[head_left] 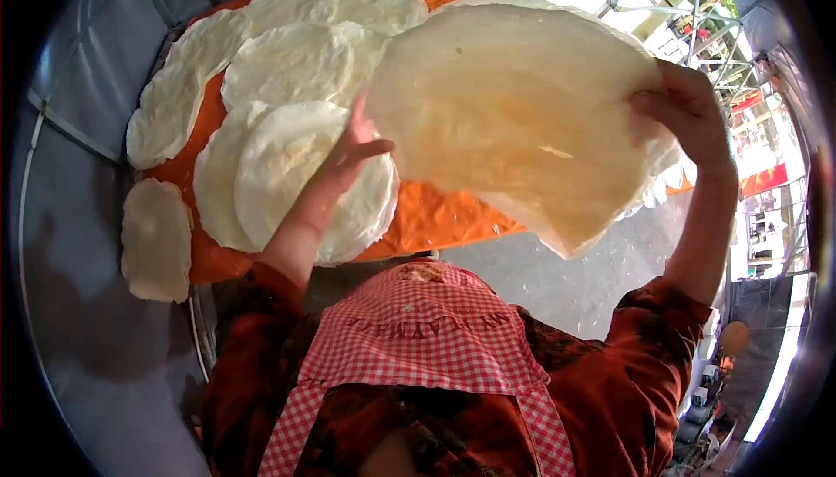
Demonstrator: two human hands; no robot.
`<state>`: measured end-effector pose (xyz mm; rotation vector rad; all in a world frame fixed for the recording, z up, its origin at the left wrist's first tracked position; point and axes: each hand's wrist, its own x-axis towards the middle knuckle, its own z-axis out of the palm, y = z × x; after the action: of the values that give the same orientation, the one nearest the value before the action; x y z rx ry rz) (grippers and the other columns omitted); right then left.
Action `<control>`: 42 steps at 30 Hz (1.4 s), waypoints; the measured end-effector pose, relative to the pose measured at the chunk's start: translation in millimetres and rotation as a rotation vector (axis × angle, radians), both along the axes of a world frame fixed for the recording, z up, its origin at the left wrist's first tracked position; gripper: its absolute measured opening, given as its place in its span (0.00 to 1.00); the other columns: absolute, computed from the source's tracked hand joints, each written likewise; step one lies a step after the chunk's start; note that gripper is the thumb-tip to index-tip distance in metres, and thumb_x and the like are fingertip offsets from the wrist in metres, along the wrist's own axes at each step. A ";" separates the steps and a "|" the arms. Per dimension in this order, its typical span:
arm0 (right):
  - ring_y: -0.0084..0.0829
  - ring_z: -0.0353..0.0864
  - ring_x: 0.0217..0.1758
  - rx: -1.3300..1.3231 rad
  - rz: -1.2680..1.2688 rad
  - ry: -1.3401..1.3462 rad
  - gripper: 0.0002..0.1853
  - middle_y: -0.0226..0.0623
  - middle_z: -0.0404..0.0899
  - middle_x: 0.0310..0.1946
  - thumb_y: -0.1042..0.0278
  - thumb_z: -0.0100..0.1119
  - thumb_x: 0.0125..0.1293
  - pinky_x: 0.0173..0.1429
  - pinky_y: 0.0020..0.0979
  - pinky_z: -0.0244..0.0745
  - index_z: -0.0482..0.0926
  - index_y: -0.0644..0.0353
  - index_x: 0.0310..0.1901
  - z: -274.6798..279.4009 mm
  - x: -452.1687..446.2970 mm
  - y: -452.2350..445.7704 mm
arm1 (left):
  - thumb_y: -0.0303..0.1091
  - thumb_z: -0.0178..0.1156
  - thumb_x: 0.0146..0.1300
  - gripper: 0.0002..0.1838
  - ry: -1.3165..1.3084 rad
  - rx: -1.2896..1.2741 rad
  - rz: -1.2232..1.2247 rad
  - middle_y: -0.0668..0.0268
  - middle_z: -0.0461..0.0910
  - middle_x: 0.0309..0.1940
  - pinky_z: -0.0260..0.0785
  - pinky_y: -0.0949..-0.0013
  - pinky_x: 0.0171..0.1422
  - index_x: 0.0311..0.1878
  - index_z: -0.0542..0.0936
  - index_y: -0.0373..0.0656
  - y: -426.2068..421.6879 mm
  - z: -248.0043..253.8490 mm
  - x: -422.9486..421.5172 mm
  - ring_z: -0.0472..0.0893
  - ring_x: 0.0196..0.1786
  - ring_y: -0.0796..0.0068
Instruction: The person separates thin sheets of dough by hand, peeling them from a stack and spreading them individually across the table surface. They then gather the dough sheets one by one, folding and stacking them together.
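A large, thin, translucent round sheet [514, 103] hangs in the air between my hands, its lower edge drooping to a point. My right hand [688, 111] pinches its right edge, the thumb lying over the front. At the left edge is my left hand [353, 142], thumb out in front and the fingers partly behind the sheet. Below and left of my left hand, a pale round sheet [279, 164] lies on top of others on the orange cloth [444, 216].
More pale round sheets [287, 63] overlap across the back and left of the cloth. An oval one [157, 240] hangs over the left edge. Grey sheeting [78, 242] stands at the left; metal bars [688, 11] rise at the upper right. Grey floor [566, 294] shows below the sheet.
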<state>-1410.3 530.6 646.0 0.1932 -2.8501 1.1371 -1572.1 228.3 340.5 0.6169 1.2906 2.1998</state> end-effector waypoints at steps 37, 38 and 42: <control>0.47 0.61 0.67 0.247 -0.038 0.159 0.30 0.45 0.62 0.64 0.66 0.65 0.50 0.67 0.48 0.56 0.70 0.56 0.57 -394.0 -65.5 -5.4 | 0.28 0.65 0.51 0.26 -0.025 -1.080 0.127 0.51 0.77 0.42 0.71 0.61 0.50 0.52 0.67 0.37 142.3 -128.9 60.5 0.79 0.45 0.59; 0.47 0.59 0.68 0.275 -0.004 0.113 0.29 0.45 0.62 0.65 0.64 0.62 0.53 0.67 0.50 0.53 0.70 0.56 0.58 -404.5 -57.3 -20.9 | 0.27 0.65 0.51 0.26 0.112 -0.982 0.207 0.54 0.77 0.40 0.71 0.63 0.47 0.53 0.67 0.38 137.4 -146.5 65.8 0.79 0.42 0.62; 0.44 0.60 0.68 0.548 0.043 0.133 0.26 0.44 0.63 0.64 0.60 0.55 0.58 0.68 0.51 0.51 0.70 0.55 0.59 -433.9 -51.1 -38.7 | 0.22 0.64 0.53 0.24 0.249 -0.733 0.140 0.62 0.74 0.35 0.70 0.70 0.36 0.54 0.69 0.40 72.6 -115.6 72.5 0.75 0.31 0.74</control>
<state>-1461.4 491.9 212.1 0.3415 -2.9707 0.3038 -1499.6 301.0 224.9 0.5140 2.1608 1.5861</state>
